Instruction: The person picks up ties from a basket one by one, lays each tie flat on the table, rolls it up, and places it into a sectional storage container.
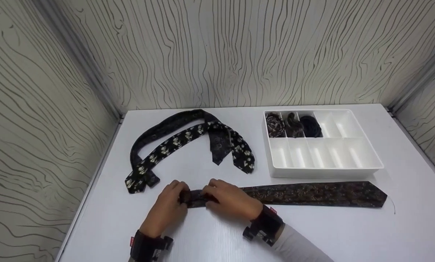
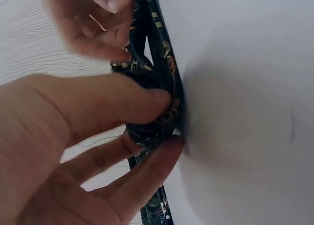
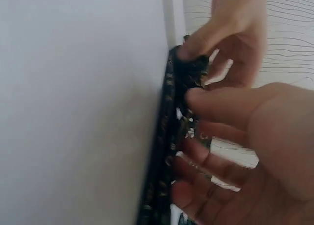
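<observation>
A dark brown patterned necktie (image 1: pixel 312 194) lies lengthwise across the front of the white table, its wide pointed end to the right. Its left end is wound into a small roll (image 2: pixel 147 136), which my left hand (image 1: pixel 168 205) pinches between thumb and fingers. Just right of the roll, my right hand (image 1: pixel 232 198) holds the strip, thumb on one side and fingertips on the other in the right wrist view. Between the hands a short folded stretch of the tie shows. My fingers partly hide the roll.
Behind my hands lie a black necktie with pale flowers (image 1: pixel 174 143) and a plain-looking dark necktie (image 1: pixel 219 145), crossing each other. At the back right stands a white divided tray (image 1: pixel 326 173); several compartments hold nothing, and three in its back row hold rolled ties (image 1: pixel 275 125).
</observation>
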A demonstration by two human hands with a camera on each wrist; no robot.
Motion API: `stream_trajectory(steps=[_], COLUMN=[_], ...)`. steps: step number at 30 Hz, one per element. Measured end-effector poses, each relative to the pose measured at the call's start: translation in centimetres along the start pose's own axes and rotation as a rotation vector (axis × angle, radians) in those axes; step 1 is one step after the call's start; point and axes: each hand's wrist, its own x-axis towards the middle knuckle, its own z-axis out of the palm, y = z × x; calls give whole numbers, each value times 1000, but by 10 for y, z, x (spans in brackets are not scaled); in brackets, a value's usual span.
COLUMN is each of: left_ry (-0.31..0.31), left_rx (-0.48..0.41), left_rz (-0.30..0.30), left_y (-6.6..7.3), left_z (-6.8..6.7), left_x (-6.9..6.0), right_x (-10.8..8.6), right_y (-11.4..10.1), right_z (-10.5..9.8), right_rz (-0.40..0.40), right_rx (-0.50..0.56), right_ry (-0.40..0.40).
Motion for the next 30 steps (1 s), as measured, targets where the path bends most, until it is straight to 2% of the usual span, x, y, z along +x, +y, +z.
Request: stream_trajectory(steps=[5,9,13,18,20,25,30], left_ry=[15,-8,-11,-18,-23,-22,-74], left_rx=[27,34,42,28,45,105,54], left_rz=[-10,35,93,94,83,106,86], left_y=[-1,-1,3,5,5,3,3], left_z=[-4,-2,1,1,0,-4,-6], left_x=[-3,-2,0,1,0,-2,-2], right_x=[2,7,16,20,21,25,27], right_y=[0,-7,-13,-15,-15,-17,-19], right_z=[5,5,11,20,22,24,26], right_rz=[0,17,42,62,74,63,49], right_rx=[11,-26,55,139,139,92,40], right_ry=[13,33,35,28,31,17,-3])
